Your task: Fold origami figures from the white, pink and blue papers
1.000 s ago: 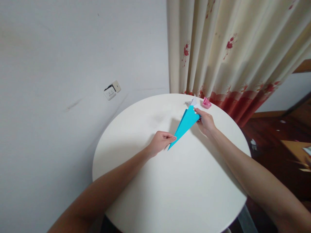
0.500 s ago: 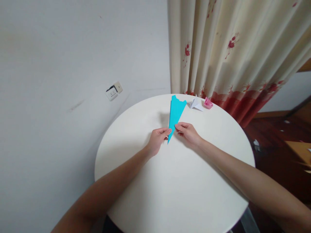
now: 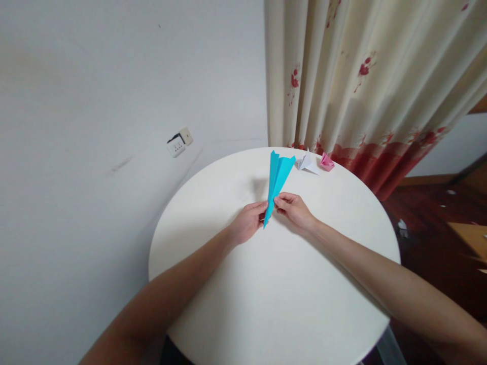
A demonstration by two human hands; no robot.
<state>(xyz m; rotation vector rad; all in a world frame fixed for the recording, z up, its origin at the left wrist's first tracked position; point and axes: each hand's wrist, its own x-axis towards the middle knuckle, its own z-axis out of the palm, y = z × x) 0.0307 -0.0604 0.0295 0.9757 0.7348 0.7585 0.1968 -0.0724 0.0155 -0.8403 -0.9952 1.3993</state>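
A folded blue paper airplane is held above the far half of the table, its narrow tip pointing toward me and its wide end away. My left hand pinches it near the tip from the left, with some fingers tucked behind the paper. From the other side, my right hand grips its right edge slightly farther up between thumb and fingers. A lengthwise crease runs down the paper, and its two sides stand partly apart at the wide end.
The round white table carries a white folded paper piece and a pink folded paper piece near its far edge. Behind it hangs a flowered curtain. A wall socket is on the left wall.
The blue paper has gone from lying flat-faced to creased inward along its length, its wide end now showing two spread sides. My left thumb has shifted off its front face.
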